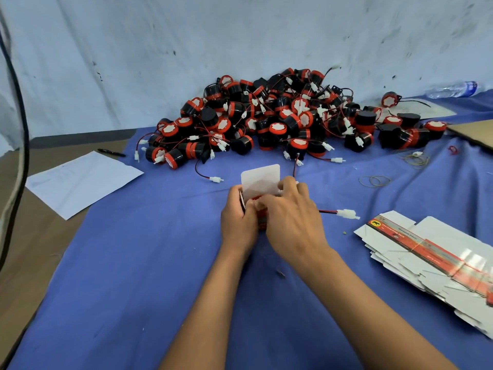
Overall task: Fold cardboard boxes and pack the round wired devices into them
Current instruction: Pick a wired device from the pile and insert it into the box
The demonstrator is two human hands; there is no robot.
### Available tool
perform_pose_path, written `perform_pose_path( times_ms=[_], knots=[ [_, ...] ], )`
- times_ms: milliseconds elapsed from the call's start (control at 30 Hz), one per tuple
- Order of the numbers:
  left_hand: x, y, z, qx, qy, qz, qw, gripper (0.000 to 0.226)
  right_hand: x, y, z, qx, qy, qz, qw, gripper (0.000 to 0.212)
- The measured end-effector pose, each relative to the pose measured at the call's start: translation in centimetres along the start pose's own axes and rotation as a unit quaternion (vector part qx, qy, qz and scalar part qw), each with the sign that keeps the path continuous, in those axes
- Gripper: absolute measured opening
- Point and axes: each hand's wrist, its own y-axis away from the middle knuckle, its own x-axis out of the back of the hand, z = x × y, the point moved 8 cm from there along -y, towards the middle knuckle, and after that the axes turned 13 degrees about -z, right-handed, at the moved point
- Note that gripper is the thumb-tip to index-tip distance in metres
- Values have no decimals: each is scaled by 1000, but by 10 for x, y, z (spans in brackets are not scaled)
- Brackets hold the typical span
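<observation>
Both hands meet at frame centre: the left hand (237,222) grips the side of a small white-and-red cardboard box (260,198), steadying it, while the right hand (290,217) curls over its mouth, fingers apparently tucking something in under the raised white flap. What they pinch is hidden. Beneath lies the blue cloth (149,263), likely spread to keep parts together. Upper centre, the heap of black-and-red round wired devices (280,116) sits within reach. Lower right, the stack of flat unfolded box blanks (426,252) waits. One red-black lead with white plug (344,212) trails right of the hands.
</observation>
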Motion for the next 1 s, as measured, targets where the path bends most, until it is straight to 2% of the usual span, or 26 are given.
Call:
perform_pose_path(
  times_ms=[67,167,233,333,433,600,700,800,1000],
  knots=[
    [0,0,-1,14,14,8,1000,24,11,4,11,-34,-25,6,999,30],
    [-3,0,0,20,34,14,999,21,26,10,30,-91,-7,-5,996,29],
    [-4,0,1,20,40,16,999,19,33,8,31,-81,-4,-20,997,22],
    [-5,-1,0,22,39,6,999,15,42,2,20,-38,-105,7,994,7],
    [-5,-3,-2,27,41,-9,999,12,39,-7,11,-15,-166,40,985,19],
    [-6,-3,-3,52,9,-5,999,23,29,-18,7,-1,-56,46,997,12],
    [-4,-2,-7,72,-34,0,997,21,29,-18,10,-22,-51,65,996,23],
    [-6,-1,-5,67,-26,-7,997,20,29,-16,2,-18,-49,77,996,35],
    [-6,-2,-4,63,-32,-2,997,30,13,-16,-2,-24,-29,54,998,17]
  ],
)
